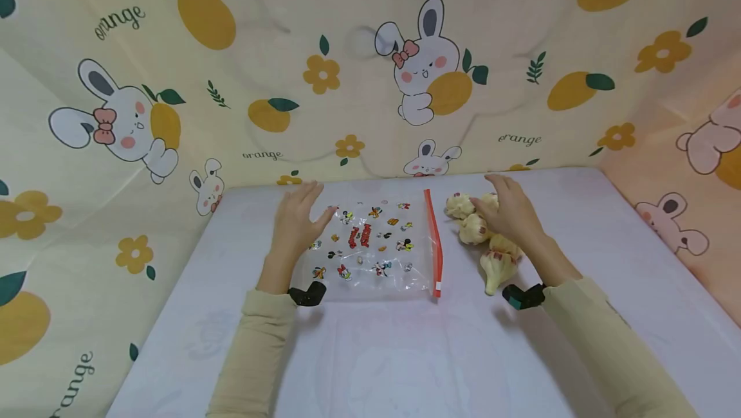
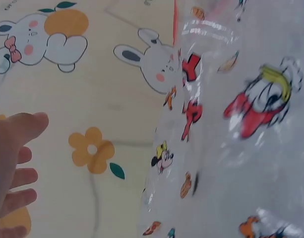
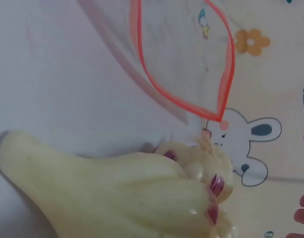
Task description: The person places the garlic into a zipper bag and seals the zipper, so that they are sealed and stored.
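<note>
A clear plastic zip bag [image 1: 370, 283] printed with small cartoon figures lies on the table, its red zip edge [image 1: 435, 244] facing right. In the right wrist view the red rim [image 3: 184, 103] curves in a loop, the mouth parted. My left hand [image 1: 294, 228] hovers by the bag's left end, fingers extended and thumb spread, holding nothing. Several garlic bulbs [image 1: 473, 230] sit in a cluster right of the bag. Above them is my right hand [image 1: 512, 212], thumb and fingers apart, partly hiding them. One long-necked bulb [image 3: 117, 193] fills the lower right wrist view.
The white table [image 1: 393, 354] extends toward the front. Behind and beside it hangs a cream cloth [image 1: 359, 103] with rabbits, oranges and flowers. Black wrist cameras [image 1: 523, 296] are strapped under both beige sleeves [image 1: 608, 341].
</note>
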Available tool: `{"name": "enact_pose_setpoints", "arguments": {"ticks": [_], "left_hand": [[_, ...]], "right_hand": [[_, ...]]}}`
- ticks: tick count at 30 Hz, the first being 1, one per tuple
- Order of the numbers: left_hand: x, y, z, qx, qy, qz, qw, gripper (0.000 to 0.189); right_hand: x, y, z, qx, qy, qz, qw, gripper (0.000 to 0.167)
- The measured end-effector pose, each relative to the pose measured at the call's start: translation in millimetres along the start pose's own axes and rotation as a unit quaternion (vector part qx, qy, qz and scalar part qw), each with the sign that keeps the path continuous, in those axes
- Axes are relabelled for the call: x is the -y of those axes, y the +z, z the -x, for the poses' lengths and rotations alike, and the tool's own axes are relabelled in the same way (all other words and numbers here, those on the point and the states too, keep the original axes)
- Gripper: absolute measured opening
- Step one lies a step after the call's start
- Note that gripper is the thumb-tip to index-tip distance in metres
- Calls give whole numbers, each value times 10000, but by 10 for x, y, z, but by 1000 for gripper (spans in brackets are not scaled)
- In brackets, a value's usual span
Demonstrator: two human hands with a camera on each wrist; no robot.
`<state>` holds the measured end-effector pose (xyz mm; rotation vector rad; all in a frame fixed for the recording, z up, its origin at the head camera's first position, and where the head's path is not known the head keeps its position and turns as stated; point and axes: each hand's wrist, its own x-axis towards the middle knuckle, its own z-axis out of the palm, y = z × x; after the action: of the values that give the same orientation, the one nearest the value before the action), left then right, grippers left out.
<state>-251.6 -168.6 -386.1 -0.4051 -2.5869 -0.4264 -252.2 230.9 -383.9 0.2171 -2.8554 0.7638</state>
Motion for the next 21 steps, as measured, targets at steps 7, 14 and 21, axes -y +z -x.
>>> {"name": "enact_pose_setpoints", "arguments": {"ticks": [7,14,21], "left_hand": [[-125,43,98,-156,171,605,9979,47],[-298,106,168,200,-67,1145,9932,45],[-420,182,210,187,107,1415,9897,44]], "right_hand": [[-1,26,109,-15,126,-232,9997,62],[48,68,200,-25,84,-409,9991,56],[82,143,256,-52,86,-798,9968,52]]}}
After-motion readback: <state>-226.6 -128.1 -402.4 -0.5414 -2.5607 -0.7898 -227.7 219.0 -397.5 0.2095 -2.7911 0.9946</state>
